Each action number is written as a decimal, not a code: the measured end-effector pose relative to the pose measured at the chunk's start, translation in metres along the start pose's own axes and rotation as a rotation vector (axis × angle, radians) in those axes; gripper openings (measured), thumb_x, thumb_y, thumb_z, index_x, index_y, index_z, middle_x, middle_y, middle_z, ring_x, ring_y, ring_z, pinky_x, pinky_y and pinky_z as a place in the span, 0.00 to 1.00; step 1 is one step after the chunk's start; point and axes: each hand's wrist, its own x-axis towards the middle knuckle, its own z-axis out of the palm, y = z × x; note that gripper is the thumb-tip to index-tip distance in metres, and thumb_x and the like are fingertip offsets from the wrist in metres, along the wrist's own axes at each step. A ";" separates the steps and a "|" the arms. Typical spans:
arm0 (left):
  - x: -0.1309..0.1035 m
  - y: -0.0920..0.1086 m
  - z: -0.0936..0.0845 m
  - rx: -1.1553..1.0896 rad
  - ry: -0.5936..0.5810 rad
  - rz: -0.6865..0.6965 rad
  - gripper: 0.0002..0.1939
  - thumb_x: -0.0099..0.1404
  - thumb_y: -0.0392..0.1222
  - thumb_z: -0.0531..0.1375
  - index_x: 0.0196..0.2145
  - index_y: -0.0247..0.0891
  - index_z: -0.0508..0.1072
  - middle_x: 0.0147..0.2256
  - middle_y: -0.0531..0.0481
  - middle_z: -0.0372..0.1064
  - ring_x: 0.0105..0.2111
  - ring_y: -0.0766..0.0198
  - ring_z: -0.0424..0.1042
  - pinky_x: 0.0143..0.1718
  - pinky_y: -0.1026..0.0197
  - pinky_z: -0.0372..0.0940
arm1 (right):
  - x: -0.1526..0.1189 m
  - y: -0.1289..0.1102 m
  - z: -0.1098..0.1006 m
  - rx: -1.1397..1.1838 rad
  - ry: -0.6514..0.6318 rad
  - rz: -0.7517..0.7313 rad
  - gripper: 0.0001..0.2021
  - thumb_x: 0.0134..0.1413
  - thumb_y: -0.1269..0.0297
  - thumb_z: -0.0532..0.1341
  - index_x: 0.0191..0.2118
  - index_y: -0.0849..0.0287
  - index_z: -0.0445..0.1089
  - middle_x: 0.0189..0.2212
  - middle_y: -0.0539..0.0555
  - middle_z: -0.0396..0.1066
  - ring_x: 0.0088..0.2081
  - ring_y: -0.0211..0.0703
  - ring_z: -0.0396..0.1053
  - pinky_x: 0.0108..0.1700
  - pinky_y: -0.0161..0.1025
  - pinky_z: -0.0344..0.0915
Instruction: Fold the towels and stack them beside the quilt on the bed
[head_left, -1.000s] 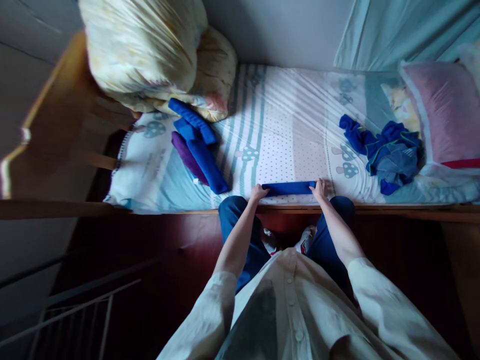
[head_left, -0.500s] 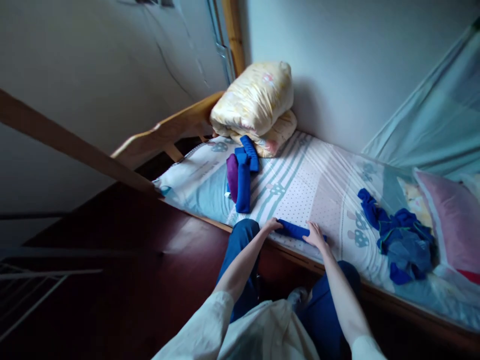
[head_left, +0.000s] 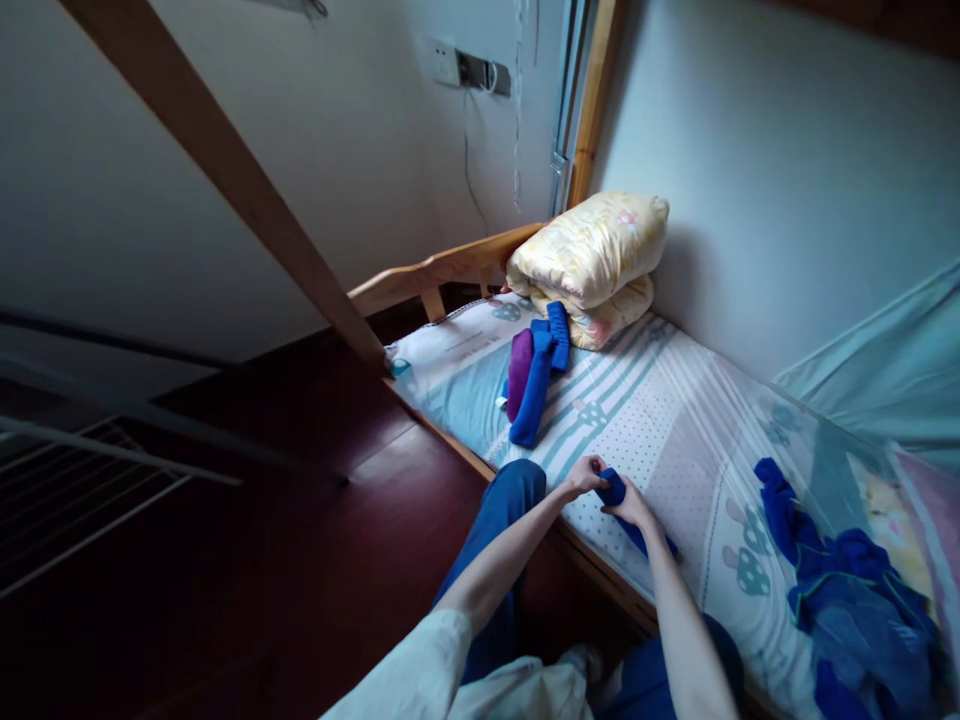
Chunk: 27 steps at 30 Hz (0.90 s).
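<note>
A narrow strip of folded dark blue cloth point(head_left: 613, 487) lies near the front edge of the bed point(head_left: 645, 400), its left end lifted and bent up. My left hand point(head_left: 585, 476) pinches that raised end with its fingertips. My right hand point(head_left: 632, 503) is closed around the strip just to the right, with the rest of the cloth trailing under my wrist. Farther back on the mattress lie blue folded cloth pieces point(head_left: 534, 395) beside a purple folded cloth point(head_left: 519, 372). To the right is a crumpled heap of blue clothing point(head_left: 847, 600).
A folded cream quilt point(head_left: 592, 250) sits at the far end by the wooden headboard point(head_left: 450, 265). A slanting wooden post point(head_left: 225, 180) rises at left, above a dark red floor point(head_left: 360, 520). A pink pillow point(head_left: 934, 510) and a pale green curtain point(head_left: 892, 370) are at right.
My hands have come closer together on the blue strip. Its left end, flat before, is now raised and bent. The view has turned left, shifting everything rightward.
</note>
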 end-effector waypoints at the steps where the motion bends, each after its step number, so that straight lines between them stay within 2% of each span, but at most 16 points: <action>1: 0.001 0.003 0.001 -0.021 0.010 0.060 0.15 0.42 0.30 0.71 0.29 0.34 0.73 0.27 0.53 0.70 0.33 0.64 0.72 0.38 0.60 0.71 | 0.003 -0.007 -0.002 0.026 0.017 -0.017 0.40 0.34 0.63 0.75 0.60 0.53 0.72 0.48 0.54 0.80 0.52 0.57 0.78 0.52 0.49 0.74; 4: 0.005 0.020 0.001 -0.076 0.058 0.250 0.17 0.43 0.31 0.71 0.34 0.34 0.78 0.35 0.49 0.76 0.38 0.61 0.75 0.44 0.56 0.72 | 0.011 -0.035 -0.011 0.089 0.088 -0.050 0.31 0.35 0.61 0.73 0.52 0.53 0.77 0.40 0.51 0.82 0.47 0.56 0.80 0.49 0.47 0.76; 6: 0.008 0.033 -0.006 -0.161 0.086 0.344 0.25 0.44 0.33 0.73 0.43 0.36 0.79 0.46 0.44 0.77 0.47 0.56 0.75 0.52 0.52 0.71 | 0.017 -0.059 -0.020 0.134 0.130 -0.076 0.25 0.37 0.60 0.72 0.47 0.55 0.79 0.37 0.52 0.83 0.43 0.56 0.81 0.46 0.46 0.76; 8: 0.013 0.045 -0.020 -0.291 0.084 0.434 0.36 0.44 0.35 0.76 0.53 0.39 0.76 0.57 0.41 0.72 0.59 0.51 0.70 0.60 0.48 0.66 | 0.025 -0.086 -0.029 0.186 0.176 -0.107 0.20 0.39 0.57 0.71 0.42 0.57 0.80 0.35 0.54 0.83 0.41 0.55 0.81 0.43 0.45 0.77; 10: 0.018 0.051 -0.039 -0.369 0.054 0.495 0.44 0.44 0.37 0.77 0.60 0.42 0.71 0.63 0.39 0.66 0.66 0.49 0.63 0.66 0.45 0.60 | 0.037 -0.115 -0.039 0.245 0.225 -0.141 0.17 0.39 0.56 0.71 0.37 0.59 0.79 0.33 0.56 0.83 0.39 0.56 0.81 0.42 0.47 0.77; 12: 0.024 0.051 -0.059 -0.312 0.030 0.476 0.48 0.43 0.38 0.79 0.61 0.42 0.70 0.63 0.38 0.66 0.66 0.47 0.62 0.68 0.42 0.56 | 0.053 -0.145 -0.047 0.306 0.264 -0.171 0.15 0.38 0.54 0.72 0.32 0.60 0.79 0.32 0.58 0.82 0.38 0.57 0.81 0.42 0.49 0.77; 14: 0.033 0.047 -0.077 -0.164 0.063 0.406 0.49 0.40 0.38 0.79 0.60 0.39 0.70 0.61 0.37 0.68 0.64 0.45 0.64 0.68 0.41 0.56 | 0.073 -0.172 -0.052 0.357 0.297 -0.187 0.15 0.38 0.54 0.73 0.29 0.60 0.78 0.31 0.59 0.82 0.37 0.57 0.81 0.41 0.48 0.77; 18: 0.058 0.047 -0.098 0.092 0.272 0.278 0.46 0.43 0.40 0.78 0.60 0.34 0.70 0.57 0.39 0.73 0.59 0.44 0.69 0.64 0.44 0.62 | 0.123 -0.218 -0.049 0.431 0.348 -0.206 0.18 0.34 0.54 0.76 0.30 0.61 0.78 0.33 0.58 0.82 0.40 0.57 0.81 0.40 0.46 0.77; 21: 0.077 0.057 -0.109 0.115 0.443 0.199 0.36 0.49 0.38 0.75 0.55 0.31 0.73 0.48 0.42 0.78 0.51 0.46 0.73 0.57 0.47 0.68 | 0.157 -0.241 -0.038 0.445 0.333 -0.231 0.20 0.32 0.55 0.76 0.32 0.62 0.78 0.34 0.57 0.82 0.41 0.56 0.80 0.40 0.45 0.77; 23: 0.086 0.064 -0.117 0.096 0.517 0.173 0.30 0.51 0.35 0.74 0.52 0.30 0.74 0.44 0.42 0.79 0.48 0.46 0.75 0.53 0.49 0.70 | 0.174 -0.253 -0.031 0.441 0.320 -0.257 0.20 0.33 0.55 0.76 0.32 0.62 0.78 0.35 0.58 0.82 0.41 0.56 0.80 0.40 0.45 0.77; 27: 0.094 0.071 -0.134 0.123 0.558 0.135 0.26 0.52 0.35 0.72 0.49 0.31 0.76 0.43 0.43 0.79 0.46 0.45 0.76 0.48 0.51 0.71 | 0.192 -0.269 -0.021 0.432 0.293 -0.308 0.20 0.33 0.56 0.77 0.32 0.63 0.78 0.36 0.58 0.83 0.42 0.56 0.80 0.41 0.45 0.77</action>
